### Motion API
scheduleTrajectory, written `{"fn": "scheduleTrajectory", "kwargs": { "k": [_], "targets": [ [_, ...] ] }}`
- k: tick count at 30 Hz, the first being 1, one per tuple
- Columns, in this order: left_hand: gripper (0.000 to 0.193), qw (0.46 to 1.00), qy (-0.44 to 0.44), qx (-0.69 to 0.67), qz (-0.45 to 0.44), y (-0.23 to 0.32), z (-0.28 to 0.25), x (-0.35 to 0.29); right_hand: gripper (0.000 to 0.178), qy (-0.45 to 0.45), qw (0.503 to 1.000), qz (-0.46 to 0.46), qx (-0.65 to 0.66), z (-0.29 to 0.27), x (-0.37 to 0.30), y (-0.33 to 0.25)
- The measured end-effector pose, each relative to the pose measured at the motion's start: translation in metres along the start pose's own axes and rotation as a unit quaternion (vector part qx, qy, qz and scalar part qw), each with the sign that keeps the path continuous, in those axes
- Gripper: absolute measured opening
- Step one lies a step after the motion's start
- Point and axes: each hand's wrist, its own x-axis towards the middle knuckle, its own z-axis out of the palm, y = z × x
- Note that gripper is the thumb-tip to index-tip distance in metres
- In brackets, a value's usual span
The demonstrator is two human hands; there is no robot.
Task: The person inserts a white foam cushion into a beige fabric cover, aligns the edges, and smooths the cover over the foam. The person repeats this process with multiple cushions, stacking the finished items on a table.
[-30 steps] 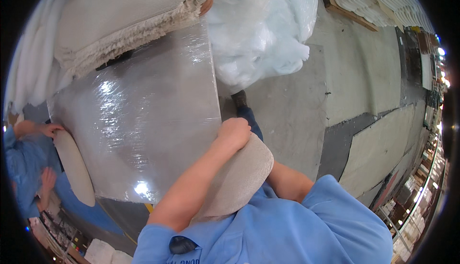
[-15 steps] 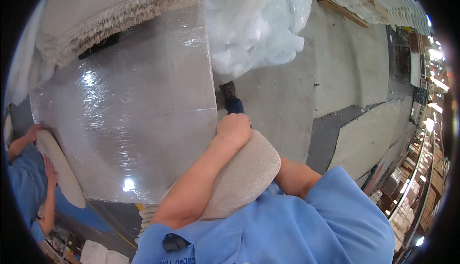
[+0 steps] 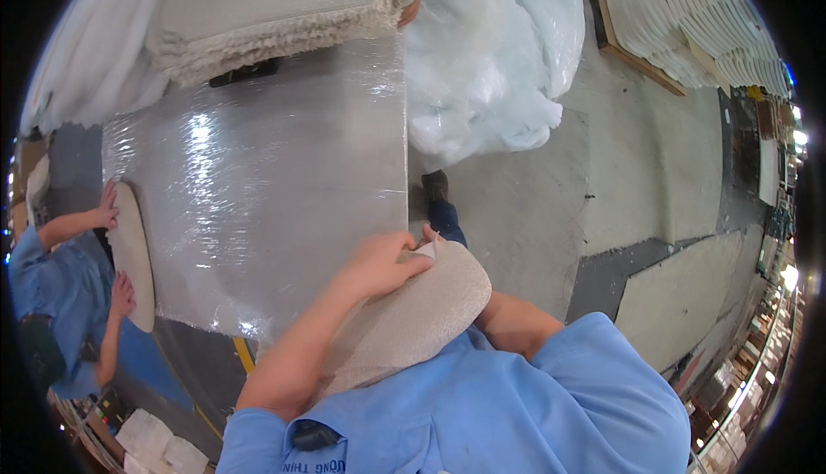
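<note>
Seen from above through a round fisheye lens, a person in a light blue shirt [image 3: 482, 405] holds a beige, textured, flat mat with rounded ends [image 3: 413, 315]. The mat slants across the front of the shirt, its lower end near the left forearm and its far end pointing toward the top of the view. The left hand [image 3: 383, 263] is at that far end, thumb and fingers pinching a small white tag-like piece [image 3: 425, 251] at the mat's edge. The right hand [image 3: 428, 232] is almost wholly behind the mat; only a fingertip appears to show beside the white piece, so its grip cannot be told.

To the left is a grey counter [image 3: 301, 207] covered in shiny clear film. At its far side lies a thick beige pile with a shaggy fringed edge [image 3: 284, 5]. Beyond the hands sits a large bundle wrapped in cloudy white plastic [image 3: 495, 57], with a dark shoe [image 3: 436, 186] on the grey floor [image 3: 525, 190] near it. At far left, a co-worker in blue [image 3: 56, 293] has both hands on another pale, rounded mat [image 3: 133, 255]. At upper right, white layered sheets [image 3: 723, 31] stand stacked by a wooden edge [image 3: 641, 65].
</note>
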Motion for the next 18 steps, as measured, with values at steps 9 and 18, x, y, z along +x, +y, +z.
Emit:
{"fn": "scheduleTrajectory", "kwargs": {
  "k": [9, 18],
  "targets": [
    [0.022, 0.959, 0.269, 0.062, 0.059, -0.023, 0.045, -0.026, 0.042, -0.078, 0.977, 0.128, 0.152, -0.01, -0.006, -0.003],
    [0.014, 0.92, 0.346, 0.158, 0.092, -0.061, 0.052, -0.007, 0.049, -0.016, 0.86, -0.179, -0.478, -0.004, 0.012, 0.013]
  ]
}}
